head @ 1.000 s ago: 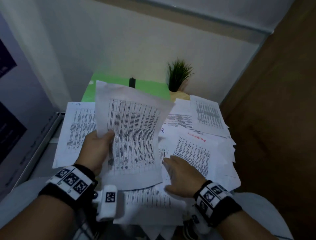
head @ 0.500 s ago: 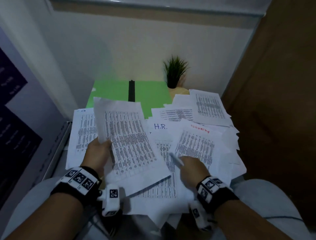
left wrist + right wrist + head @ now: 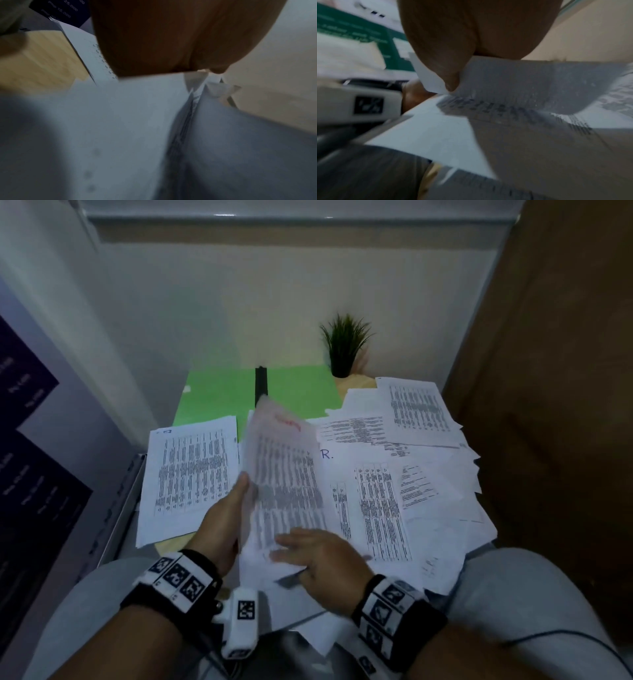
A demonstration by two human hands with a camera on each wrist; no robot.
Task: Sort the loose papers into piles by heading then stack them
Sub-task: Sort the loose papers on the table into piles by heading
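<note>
In the head view my left hand [image 3: 224,518] grips the left edge of printed sheets raised above the table. My right hand [image 3: 318,556] pinches the lower edge of a blurred sheet with a red handwritten heading [image 3: 284,470] and holds it against those sheets. The right wrist view shows my thumb [image 3: 452,75] pressed on that sheet [image 3: 522,83]. One printed sheet [image 3: 191,474] lies apart at the left. A heap of loose papers [image 3: 394,494] covers the right side, with a sheet headed "H.R." [image 3: 327,455] half hidden.
A green folder [image 3: 222,395] with a black clip lies at the back of the wooden table [image 3: 356,381]. A small potted plant [image 3: 344,347] stands behind the papers. A wall is close on the right, a dark poster on the left.
My right hand has lifted the red-headed sheet off the heap and swung it left onto the sheets in my left hand. The left hand has moved a little toward the middle.
</note>
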